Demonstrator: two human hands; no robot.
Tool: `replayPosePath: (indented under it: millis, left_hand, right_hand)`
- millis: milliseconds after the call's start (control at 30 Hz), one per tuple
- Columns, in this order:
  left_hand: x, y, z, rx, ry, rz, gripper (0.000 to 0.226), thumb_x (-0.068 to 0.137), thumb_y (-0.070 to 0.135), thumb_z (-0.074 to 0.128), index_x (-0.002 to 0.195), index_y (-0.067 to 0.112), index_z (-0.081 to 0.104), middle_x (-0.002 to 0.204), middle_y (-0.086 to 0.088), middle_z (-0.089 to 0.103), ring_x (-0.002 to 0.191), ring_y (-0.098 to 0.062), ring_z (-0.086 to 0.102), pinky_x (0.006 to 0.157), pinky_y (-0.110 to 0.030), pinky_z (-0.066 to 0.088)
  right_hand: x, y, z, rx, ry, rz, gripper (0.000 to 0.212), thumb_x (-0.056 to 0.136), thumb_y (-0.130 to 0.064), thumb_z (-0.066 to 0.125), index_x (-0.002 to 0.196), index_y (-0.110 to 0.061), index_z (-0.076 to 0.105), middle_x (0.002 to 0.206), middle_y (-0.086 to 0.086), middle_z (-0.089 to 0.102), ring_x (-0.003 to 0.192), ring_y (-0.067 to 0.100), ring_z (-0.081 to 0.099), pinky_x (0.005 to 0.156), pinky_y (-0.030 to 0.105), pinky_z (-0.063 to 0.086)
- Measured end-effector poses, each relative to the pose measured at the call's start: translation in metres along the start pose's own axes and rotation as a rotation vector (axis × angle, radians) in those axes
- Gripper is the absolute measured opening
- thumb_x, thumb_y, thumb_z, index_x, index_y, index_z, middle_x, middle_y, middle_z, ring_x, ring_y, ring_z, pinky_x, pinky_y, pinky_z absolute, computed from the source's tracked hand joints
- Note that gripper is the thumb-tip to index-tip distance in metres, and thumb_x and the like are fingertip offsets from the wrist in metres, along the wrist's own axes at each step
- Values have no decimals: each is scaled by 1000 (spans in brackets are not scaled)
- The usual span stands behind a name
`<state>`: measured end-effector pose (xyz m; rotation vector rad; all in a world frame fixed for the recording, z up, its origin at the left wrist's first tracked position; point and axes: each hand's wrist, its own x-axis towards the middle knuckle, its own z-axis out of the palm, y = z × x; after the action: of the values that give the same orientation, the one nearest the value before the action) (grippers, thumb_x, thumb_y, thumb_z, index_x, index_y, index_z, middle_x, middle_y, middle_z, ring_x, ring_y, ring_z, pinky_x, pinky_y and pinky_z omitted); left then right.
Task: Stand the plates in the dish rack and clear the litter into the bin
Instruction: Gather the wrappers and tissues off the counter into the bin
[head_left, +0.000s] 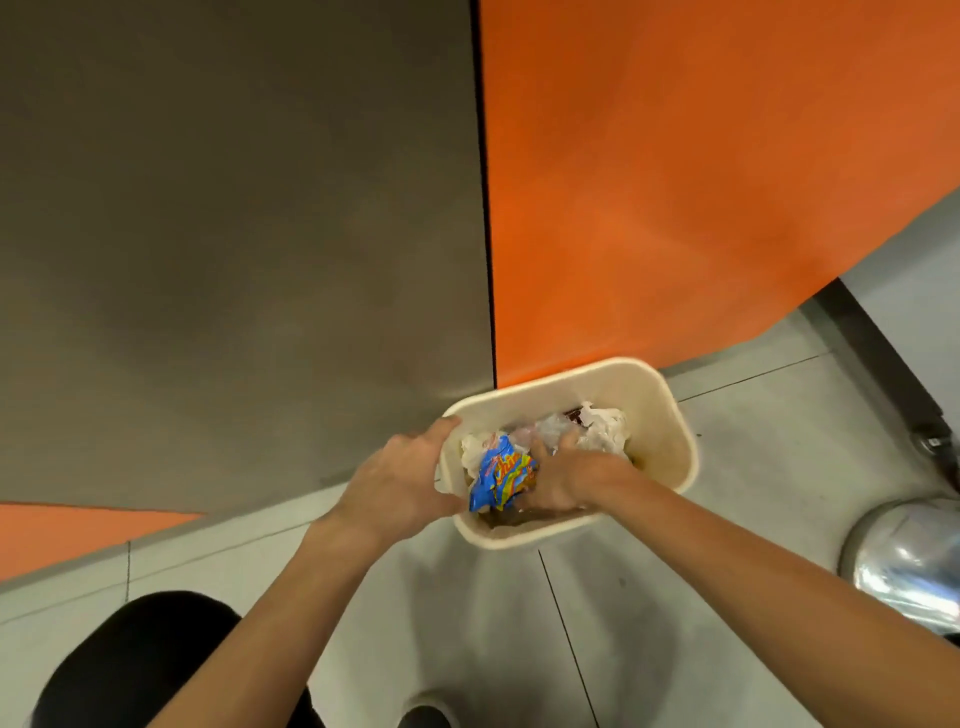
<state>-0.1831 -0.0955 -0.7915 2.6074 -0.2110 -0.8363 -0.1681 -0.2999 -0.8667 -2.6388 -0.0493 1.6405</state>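
A cream plastic bin (660, 415) stands on the grey tiled floor against the cabinet fronts. It holds crumpled white plastic and paper litter (602, 428). My left hand (400, 478) grips the bin's left rim. My right hand (563, 478) is inside the bin, thumb and fingers round a blue and yellow snack wrapper (498, 480) that lies on top of the litter. No plates or dish rack are in view.
A grey cabinet door (234, 234) and an orange one (701, 182) rise right behind the bin. A shiny metal domed lid (909, 551) sits on the floor at the right. My dark-clad knee (130, 670) is at the lower left.
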Motion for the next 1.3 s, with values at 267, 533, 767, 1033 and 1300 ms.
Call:
replayPosePath:
  millis: [267,533,767,1033,1300]
  left_hand:
    - [6,-1,-2,-69,-35,-3,97,66,33,88,147,36,34,108,1,66,98,-21,61,88,-37,52]
    - [11,2,-10,25,-89,-8,89,74,35,81,147,40,31,110,0,63,106,-24,58,90,-38,50]
    - [7,2,-24,4,-80,10,75,76,39,79,141,38,41,118,5,65,112,-20,60,94,-40,50]
    - [2,4,-22,67,-112,16,87,79,45,74,151,41,24,132,0,59,121,-24,55,98,-41,47]
    - [9,10,-29,40,-106,13,67,87,43,67,148,35,37,118,-2,62,109,-22,57,91,-33,48]
  right_hand:
    - [5,-3,-10,-21,-57,-116,42,92,-45,55,118,-13,64,117,6,65,102,25,61,87,31,47]
    - [-72,59,-38,644,-21,-391,54,76,-39,80,123,-42,54,105,-11,68,85,15,70,88,37,52]
    - [-89,50,-21,217,636,-574,52,93,-29,62,142,-24,47,148,0,37,137,19,35,111,29,29]
    - [-36,13,-5,24,285,-583,45,102,-42,42,145,-30,44,155,1,36,143,21,27,115,35,23]
    - [-67,22,-18,275,450,-624,23,92,-26,64,112,-26,74,132,2,63,132,5,41,111,13,22]
